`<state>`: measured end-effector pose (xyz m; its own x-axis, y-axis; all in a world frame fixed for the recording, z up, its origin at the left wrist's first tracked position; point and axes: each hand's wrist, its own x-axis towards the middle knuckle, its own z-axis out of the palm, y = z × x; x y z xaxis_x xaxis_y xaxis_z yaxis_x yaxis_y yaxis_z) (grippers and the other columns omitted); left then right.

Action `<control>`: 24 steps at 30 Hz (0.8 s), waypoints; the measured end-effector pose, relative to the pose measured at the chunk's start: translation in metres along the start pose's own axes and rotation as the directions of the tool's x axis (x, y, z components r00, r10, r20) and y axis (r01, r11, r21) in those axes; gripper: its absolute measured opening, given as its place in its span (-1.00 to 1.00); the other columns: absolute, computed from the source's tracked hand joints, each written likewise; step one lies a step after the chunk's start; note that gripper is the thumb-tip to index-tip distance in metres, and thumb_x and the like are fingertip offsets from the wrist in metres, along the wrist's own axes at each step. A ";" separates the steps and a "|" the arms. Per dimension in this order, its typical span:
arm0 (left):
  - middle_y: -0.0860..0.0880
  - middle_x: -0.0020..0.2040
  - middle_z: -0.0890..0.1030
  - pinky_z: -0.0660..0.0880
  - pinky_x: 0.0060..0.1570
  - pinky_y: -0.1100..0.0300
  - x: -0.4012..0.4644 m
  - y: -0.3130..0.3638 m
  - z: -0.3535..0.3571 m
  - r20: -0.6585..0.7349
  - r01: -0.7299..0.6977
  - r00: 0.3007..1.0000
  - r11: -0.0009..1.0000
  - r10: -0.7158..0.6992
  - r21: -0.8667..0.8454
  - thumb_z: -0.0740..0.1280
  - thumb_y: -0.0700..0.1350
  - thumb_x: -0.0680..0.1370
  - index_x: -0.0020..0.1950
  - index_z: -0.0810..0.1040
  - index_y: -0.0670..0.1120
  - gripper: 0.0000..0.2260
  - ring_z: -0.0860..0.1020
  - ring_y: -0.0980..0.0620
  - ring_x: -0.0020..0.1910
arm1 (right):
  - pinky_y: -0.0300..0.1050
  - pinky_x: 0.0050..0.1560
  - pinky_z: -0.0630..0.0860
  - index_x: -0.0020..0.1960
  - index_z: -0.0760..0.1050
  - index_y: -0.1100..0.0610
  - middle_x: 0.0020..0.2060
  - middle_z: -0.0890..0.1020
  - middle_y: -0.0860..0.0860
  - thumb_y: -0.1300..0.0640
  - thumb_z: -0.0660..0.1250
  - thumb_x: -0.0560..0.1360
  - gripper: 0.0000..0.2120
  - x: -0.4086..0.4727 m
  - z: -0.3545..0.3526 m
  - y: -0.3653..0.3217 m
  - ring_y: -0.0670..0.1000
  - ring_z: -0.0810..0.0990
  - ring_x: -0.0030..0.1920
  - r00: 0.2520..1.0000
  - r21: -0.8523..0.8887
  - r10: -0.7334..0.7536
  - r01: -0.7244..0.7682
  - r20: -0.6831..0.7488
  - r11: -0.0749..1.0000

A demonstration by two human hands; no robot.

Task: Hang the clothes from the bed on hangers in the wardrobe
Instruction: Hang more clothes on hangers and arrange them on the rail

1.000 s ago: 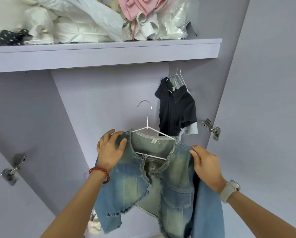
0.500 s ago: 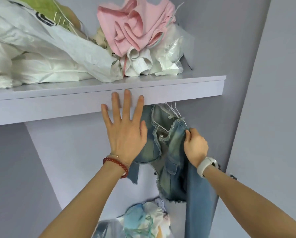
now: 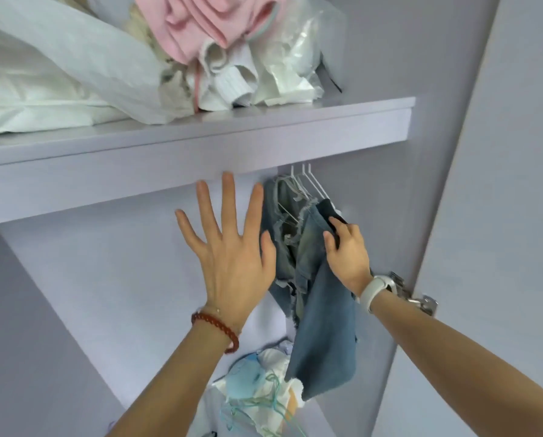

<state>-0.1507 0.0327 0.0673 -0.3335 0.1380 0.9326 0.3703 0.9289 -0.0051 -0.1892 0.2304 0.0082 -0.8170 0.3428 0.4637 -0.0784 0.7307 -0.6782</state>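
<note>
under the wardrobe shelf [image 3: 201, 171], at the right end of the hanging space, the denim jacket [image 3: 298, 257] hung on its white wire hanger [image 3: 311, 184], the hook running up behind the shelf's front edge; the rail itself was hidden, so i could not confirm the hook was seated.

hands: my left hand [image 3: 232, 257] was off the garment, palm flat and fingers spread wide, gripping nothing, raised just left of the jacket. my right hand [image 3: 347, 257] had its fingers closed on a dark bit of cloth at the jacket's right shoulder; whether that was the jacket's lining or the next garment i could not tell.

orientation: the jacket's long axis ran vertical, collar at the top by the hanger wires, frayed hem pointing down. it hung turned nearly edge-on to me, and one sleeve or panel dropped lower than the rest, toward a bundle of pale cloth [image 3: 257, 383] on the wardrobe floor.

progress, as judged: this jacket looked essentially hung, with only a last straightening at the shoulder left. further white hangers sat beside it, so at least one other item seemed done. the bed was out of view, so how many clothes remained i could not say. the piled clothes and bags [image 3: 201, 58] on top of the shelf appeared to be storage.
</note>
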 end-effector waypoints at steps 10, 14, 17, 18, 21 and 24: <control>-0.23 0.30 0.46 0.25 0.17 -0.39 -0.188 0.149 0.043 0.696 0.070 0.662 0.902 0.278 -0.426 0.48 -0.23 0.30 0.25 0.51 -0.17 -0.48 0.40 -0.31 0.30 | 0.14 0.15 0.48 0.27 0.44 0.26 0.21 0.51 0.20 0.21 0.21 0.48 -0.63 -0.234 -0.105 0.118 0.24 0.47 0.22 0.996 -0.391 0.071 -0.084 -0.049 0.917; -0.21 0.32 0.45 0.23 0.26 -0.30 -0.258 0.233 0.012 0.709 0.029 0.386 0.761 0.590 -0.649 0.42 -0.23 0.38 0.26 0.49 -0.19 -0.56 0.36 -0.26 0.34 | 0.13 0.17 0.44 0.26 0.46 0.22 0.21 0.52 0.19 0.25 0.36 0.41 -0.59 -0.369 -0.163 0.156 0.22 0.49 0.23 0.902 -0.537 0.419 -0.406 -0.105 0.739; -0.12 0.45 0.28 0.01 0.39 -0.12 -0.309 0.298 -0.030 0.599 -0.032 0.187 0.614 0.778 -0.788 0.24 -0.15 0.52 0.39 0.35 -0.13 -0.57 0.16 -0.10 0.46 | 0.02 0.32 0.27 0.36 0.35 0.16 0.33 0.41 0.14 0.20 0.21 0.51 -0.59 -0.475 -0.202 0.170 0.14 0.33 0.36 0.686 -0.504 0.675 -0.699 -0.271 0.508; -0.10 0.46 0.25 -0.01 0.39 -0.08 -0.324 0.320 -0.046 0.540 -0.046 0.152 0.552 0.828 -0.833 0.21 -0.13 0.54 0.41 0.32 -0.11 -0.57 0.13 -0.07 0.48 | 0.00 0.33 0.25 0.37 0.33 0.15 0.33 0.40 0.13 0.19 0.17 0.53 -0.59 -0.509 -0.215 0.172 0.13 0.31 0.37 0.613 -0.473 0.716 -0.766 -0.333 0.436; -0.10 0.46 0.26 0.05 0.39 -0.06 -0.362 0.385 -0.100 0.355 -0.089 0.043 0.357 0.934 -0.930 0.19 -0.13 0.55 0.42 0.29 -0.10 -0.57 0.16 -0.04 0.46 | 0.02 0.31 0.28 0.37 0.34 0.15 0.32 0.41 0.12 0.17 0.14 0.54 -0.61 -0.601 -0.249 0.170 0.13 0.32 0.34 0.392 -0.361 0.784 -0.904 -0.482 0.230; -0.14 0.44 0.28 0.14 0.36 -0.05 -0.399 0.447 -0.163 0.185 -0.085 -0.074 0.179 0.980 -0.980 0.19 -0.14 0.54 0.41 0.31 -0.13 -0.58 0.20 -0.10 0.43 | 0.04 0.30 0.30 0.37 0.32 0.17 0.32 0.40 0.11 0.18 0.11 0.55 -0.61 -0.688 -0.285 0.166 0.14 0.31 0.32 0.146 -0.183 0.817 -0.982 -0.557 0.050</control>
<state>0.2893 0.3366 -0.2480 0.2268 0.9636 -0.1412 0.9445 -0.1822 0.2735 0.5231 0.2841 -0.2607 0.1352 0.9763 -0.1689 0.9027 -0.1917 -0.3852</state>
